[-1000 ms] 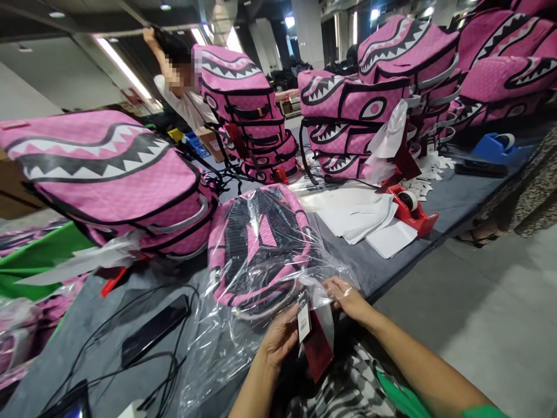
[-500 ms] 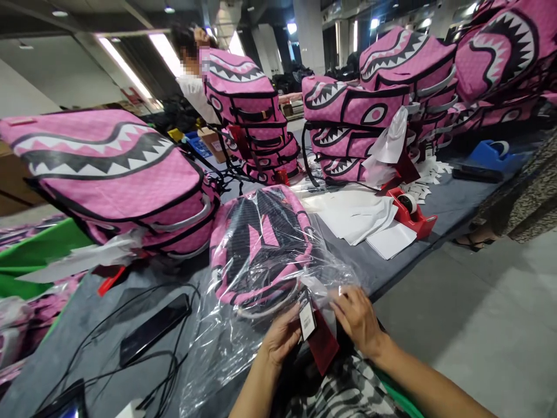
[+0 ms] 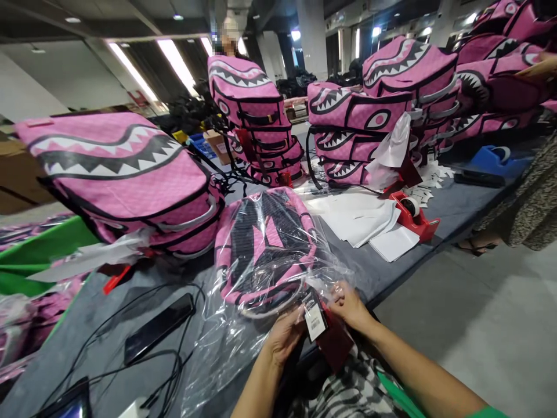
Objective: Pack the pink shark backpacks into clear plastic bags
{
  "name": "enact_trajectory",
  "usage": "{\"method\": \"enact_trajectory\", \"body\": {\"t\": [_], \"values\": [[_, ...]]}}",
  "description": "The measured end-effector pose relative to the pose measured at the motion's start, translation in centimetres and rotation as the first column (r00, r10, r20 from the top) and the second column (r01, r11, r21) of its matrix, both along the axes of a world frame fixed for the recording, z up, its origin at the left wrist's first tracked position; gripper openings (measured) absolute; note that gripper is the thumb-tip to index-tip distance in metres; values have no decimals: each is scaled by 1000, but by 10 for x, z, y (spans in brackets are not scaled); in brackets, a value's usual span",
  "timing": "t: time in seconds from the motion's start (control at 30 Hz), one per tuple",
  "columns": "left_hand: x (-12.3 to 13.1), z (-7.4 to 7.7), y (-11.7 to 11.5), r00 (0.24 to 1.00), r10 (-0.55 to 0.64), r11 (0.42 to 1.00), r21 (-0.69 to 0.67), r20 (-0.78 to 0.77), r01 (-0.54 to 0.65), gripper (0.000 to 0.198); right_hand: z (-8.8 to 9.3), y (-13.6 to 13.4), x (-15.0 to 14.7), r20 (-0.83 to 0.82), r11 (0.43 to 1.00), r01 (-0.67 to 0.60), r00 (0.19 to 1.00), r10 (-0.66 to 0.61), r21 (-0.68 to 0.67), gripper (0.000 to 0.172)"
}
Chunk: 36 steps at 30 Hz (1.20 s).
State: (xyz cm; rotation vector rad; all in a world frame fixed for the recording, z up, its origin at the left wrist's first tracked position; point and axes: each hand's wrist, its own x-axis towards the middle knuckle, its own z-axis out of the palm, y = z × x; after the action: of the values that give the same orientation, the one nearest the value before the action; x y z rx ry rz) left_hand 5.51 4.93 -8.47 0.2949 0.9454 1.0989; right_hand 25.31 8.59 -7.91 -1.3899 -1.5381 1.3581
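Lying face down near the front edge of the grey table [image 3: 82, 331], a pink backpack [image 3: 265, 249] is seen wrapped in a clear plastic bag [image 3: 217, 348], its black padded back turned up. At the open end of the bag, closest to the person, a white hang tag [image 3: 314, 320] is pinched at its left edge by the curled fingers and thumb of the left hand [image 3: 285, 337]. A dark red card [image 3: 337, 345] hangs just behind the tag. The loose plastic at the bag's mouth is gripped by the right hand [image 3: 350, 306], its fingers bent closed, just beside the tag.

To the left of the bag, a black phone [image 3: 159, 326] and tangled black cables [image 3: 130, 371] are laid on the table. An unbagged shark-mouth backpack [image 3: 126, 174] is set behind them. White paper sheets [image 3: 361, 217] and a red tape dispenser [image 3: 413, 212] are placed to the right, with stacked pink backpacks [image 3: 357, 128] behind.
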Motion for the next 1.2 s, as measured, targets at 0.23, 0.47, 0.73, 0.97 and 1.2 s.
{"method": "enact_trajectory", "body": {"t": [0.23, 0.47, 0.73, 0.97, 1.2], "values": [[14, 26, -1, 993, -80, 995, 49, -91, 84, 50, 8, 3, 20, -43, 969, -246, 969, 244, -33, 13], [29, 36, -4, 945, 24, 991, 130, -327, 20, 48, 20, -12, 29, -452, 905, -407, 835, 314, -122, 48], [36, 29, -9, 943, 92, 991, 117, -319, -57, 48, -14, -20, 51, -255, 922, -342, 922, 291, -183, 42], [44, 24, -7, 901, 126, 984, 169, -415, -60, 49, -12, -18, 46, -346, 903, -392, 884, 316, -177, 48], [49, 14, -14, 809, 220, 965, 244, -545, -98, 46, 2, -13, 68, -88, 951, -307, 949, 303, -43, 51]]}}
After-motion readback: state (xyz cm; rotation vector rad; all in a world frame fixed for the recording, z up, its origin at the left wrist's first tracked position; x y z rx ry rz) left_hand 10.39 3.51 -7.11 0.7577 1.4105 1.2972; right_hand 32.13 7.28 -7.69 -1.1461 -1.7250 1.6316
